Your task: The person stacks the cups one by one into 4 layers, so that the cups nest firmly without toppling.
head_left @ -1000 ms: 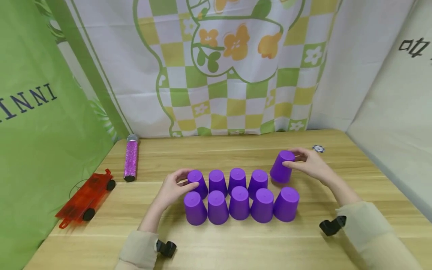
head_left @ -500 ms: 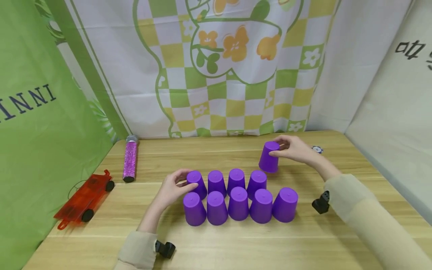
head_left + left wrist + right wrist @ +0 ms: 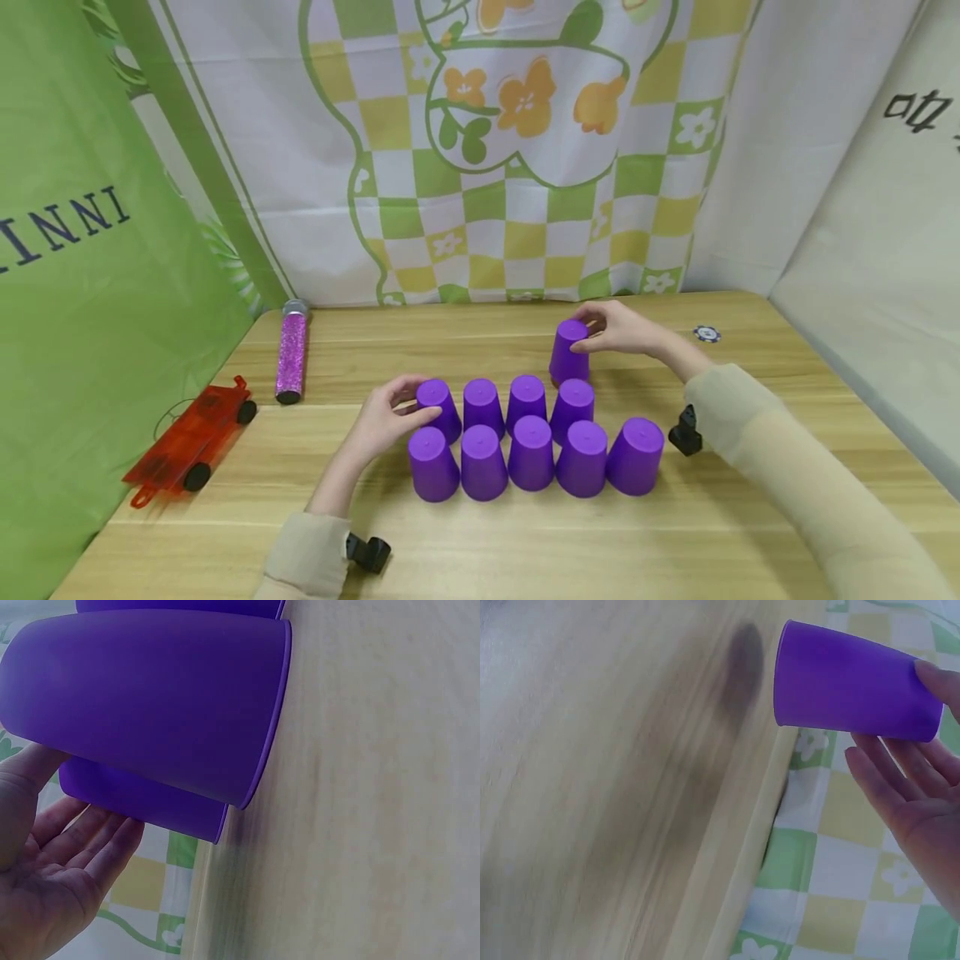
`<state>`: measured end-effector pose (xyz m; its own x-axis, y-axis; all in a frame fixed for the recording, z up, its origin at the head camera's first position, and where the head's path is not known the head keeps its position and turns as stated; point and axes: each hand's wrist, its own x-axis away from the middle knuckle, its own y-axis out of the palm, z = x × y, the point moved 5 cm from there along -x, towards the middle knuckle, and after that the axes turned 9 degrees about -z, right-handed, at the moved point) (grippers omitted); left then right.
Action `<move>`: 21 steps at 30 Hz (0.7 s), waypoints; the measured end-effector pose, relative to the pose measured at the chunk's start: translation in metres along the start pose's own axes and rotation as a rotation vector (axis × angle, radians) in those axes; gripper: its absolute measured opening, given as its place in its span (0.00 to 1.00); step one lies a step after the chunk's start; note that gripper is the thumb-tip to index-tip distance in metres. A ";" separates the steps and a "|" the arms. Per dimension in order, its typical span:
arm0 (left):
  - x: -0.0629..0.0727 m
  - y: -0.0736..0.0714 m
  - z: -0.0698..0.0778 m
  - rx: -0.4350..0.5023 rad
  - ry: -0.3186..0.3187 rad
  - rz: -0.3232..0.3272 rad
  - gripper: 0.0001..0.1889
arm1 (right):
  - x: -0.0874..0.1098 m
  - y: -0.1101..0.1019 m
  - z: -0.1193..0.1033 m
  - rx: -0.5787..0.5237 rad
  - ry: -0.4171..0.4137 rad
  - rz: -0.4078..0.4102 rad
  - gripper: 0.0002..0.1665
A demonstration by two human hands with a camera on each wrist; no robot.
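Observation:
Purple plastic cups stand upside down in two rows on the wooden table. My left hand holds the leftmost cup of the back row, thumb on the near side and fingers behind. In the left wrist view, a front-row cup partly covers that held cup. Behind the back row's right end, my right hand grips another upside-down cup near its base, between thumb and fingers. The right wrist view shows this cup raised, its shadow apart from it on the table.
Several cups make up the front row, its rightmost cup reaching past the back row. At the left lie a glittery pink microphone and a translucent red toy cart. A poker chip lies back right; a patterned curtain hangs behind.
My right hand has carried its cup leftward and up from the right side to behind the back row's right end. The left hand has kept its hold on the same cup.

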<state>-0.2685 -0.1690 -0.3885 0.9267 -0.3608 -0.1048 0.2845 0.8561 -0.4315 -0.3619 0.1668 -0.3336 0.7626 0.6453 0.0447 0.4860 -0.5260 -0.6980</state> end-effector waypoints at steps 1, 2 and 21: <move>0.000 0.000 -0.001 0.000 -0.001 0.000 0.24 | -0.002 0.002 0.000 -0.006 -0.011 -0.004 0.28; 0.000 0.000 -0.001 0.004 -0.008 0.005 0.24 | -0.005 0.004 0.001 -0.010 -0.019 -0.006 0.27; 0.001 0.000 0.001 0.008 -0.022 0.008 0.25 | -0.020 0.024 0.003 -0.025 -0.064 -0.055 0.28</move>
<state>-0.2675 -0.1691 -0.3876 0.9341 -0.3458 -0.0882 0.2791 0.8618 -0.4236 -0.3669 0.1433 -0.3530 0.7060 0.7073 0.0359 0.5373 -0.5019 -0.6777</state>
